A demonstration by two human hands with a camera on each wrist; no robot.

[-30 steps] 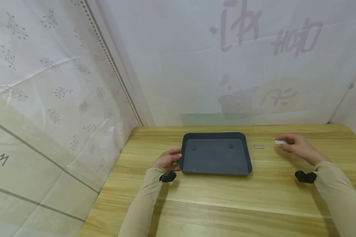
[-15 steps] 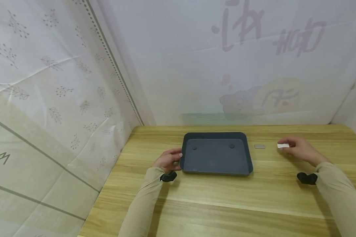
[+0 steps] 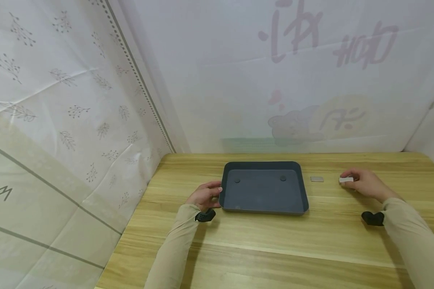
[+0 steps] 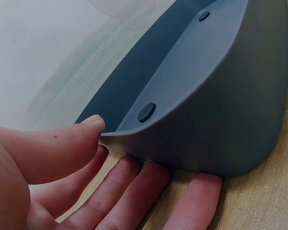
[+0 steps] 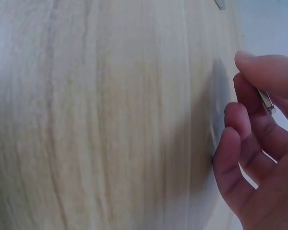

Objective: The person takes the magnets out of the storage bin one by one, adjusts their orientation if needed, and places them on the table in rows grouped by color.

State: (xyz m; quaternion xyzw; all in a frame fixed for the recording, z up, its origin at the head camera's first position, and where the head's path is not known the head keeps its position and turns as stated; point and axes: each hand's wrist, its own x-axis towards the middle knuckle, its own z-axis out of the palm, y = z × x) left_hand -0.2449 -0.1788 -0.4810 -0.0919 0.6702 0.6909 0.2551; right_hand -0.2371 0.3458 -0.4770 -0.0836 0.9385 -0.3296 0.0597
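Observation:
A dark grey rectangular tray (image 3: 264,192) with raised walls lies on the wooden table. Two small dark round discs, a left disc (image 3: 237,180) and a right disc (image 3: 283,178), sit on its floor. My left hand (image 3: 204,195) holds the tray's left end; the left wrist view puts the thumb (image 4: 92,123) at the rim and the other fingers along the bottom of the outer wall. My right hand (image 3: 365,184) pinches a small, flat, pale rectangular piece (image 3: 346,180) between thumb and fingers above the table. Its narrow edge looks metallic in the right wrist view.
Between the tray and my right hand lies a small grey rectangular plate (image 3: 316,179). A pale printed curtain (image 3: 238,80) hangs behind the wooden table (image 3: 267,249), and another patterned one (image 3: 68,120) runs along the left side.
My right hand has moved slightly right and toward me, and the pale piece has turned to show more of its flat face. My left hand stays at the tray's end.

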